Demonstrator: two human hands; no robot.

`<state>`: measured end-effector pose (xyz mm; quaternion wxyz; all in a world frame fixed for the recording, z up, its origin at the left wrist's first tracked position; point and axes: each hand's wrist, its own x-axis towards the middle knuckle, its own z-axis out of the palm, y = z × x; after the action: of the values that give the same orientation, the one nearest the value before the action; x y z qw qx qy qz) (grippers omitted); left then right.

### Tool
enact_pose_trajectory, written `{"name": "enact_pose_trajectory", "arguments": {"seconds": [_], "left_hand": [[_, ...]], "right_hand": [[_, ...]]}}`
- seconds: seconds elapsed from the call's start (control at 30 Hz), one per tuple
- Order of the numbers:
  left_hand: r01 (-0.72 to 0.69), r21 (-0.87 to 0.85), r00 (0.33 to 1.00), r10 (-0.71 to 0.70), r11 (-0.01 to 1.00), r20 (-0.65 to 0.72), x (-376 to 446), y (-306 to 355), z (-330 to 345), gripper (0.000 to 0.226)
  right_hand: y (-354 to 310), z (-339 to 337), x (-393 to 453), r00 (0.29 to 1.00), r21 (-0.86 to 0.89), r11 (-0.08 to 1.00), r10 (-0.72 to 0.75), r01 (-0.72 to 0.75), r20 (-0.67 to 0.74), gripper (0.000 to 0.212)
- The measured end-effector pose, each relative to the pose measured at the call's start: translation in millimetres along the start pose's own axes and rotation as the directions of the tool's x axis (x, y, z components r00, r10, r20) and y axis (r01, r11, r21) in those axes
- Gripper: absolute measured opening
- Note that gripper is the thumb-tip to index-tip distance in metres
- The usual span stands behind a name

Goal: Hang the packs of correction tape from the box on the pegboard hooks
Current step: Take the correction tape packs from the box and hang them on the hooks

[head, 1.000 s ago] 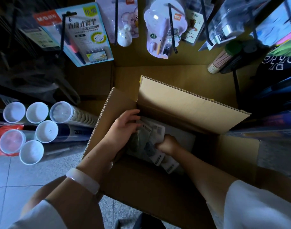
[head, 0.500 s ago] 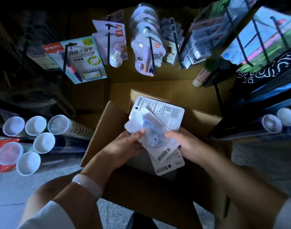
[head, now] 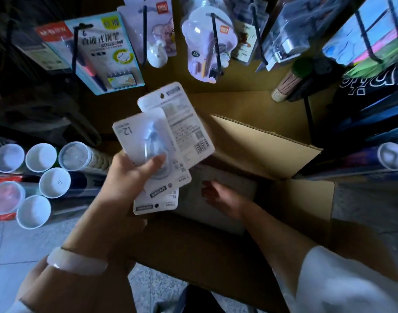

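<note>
Open cardboard box (head: 306, 199) on tiled floor (head: 3, 245); left hand (head: 130, 177) grips fanned correction tape packs (head: 162, 141); right hand (head: 218, 195), fingers blurred, grasp indeterminate, inside box.

Raised box flap (head: 261, 141) and hanging blister packs (head: 207, 41) crowd the route from box (head: 311, 199) opening to hooks.

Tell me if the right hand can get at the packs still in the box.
Probably yes. The right hand is already down inside the open box, flaps folded back, nothing over it. The left hand holds its packs off to the side.
</note>
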<state>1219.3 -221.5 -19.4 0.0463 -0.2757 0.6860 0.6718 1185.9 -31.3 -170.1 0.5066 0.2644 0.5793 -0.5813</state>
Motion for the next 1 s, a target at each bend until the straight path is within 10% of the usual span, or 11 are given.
{"name": "enact_pose_trajectory", "arguments": {"seconds": [0.47, 0.73, 1.0], "left_hand": [[0.042, -0.27, 0.999, -0.047, 0.962, -0.014, 13, -17, -7, 0.012], [0.085, -0.278, 0.992, -0.055, 0.957, 0.112, 7, -21, 5, 0.047], [0.138, -0.286, 0.986, -0.104, 0.948, 0.131, -3, -4, 14, 0.064]], "right_hand": [[31, 44, 51, 0.972, -0.093, 0.995, 0.016, -0.039, -0.234, 0.048], [20, 53, 48, 0.981, -0.213, 0.962, 0.143, -0.168, -0.131, 0.014], [-5, 0, -1, 0.981, -0.486, 0.871, -0.144, 0.062, -0.133, 0.016]]}}
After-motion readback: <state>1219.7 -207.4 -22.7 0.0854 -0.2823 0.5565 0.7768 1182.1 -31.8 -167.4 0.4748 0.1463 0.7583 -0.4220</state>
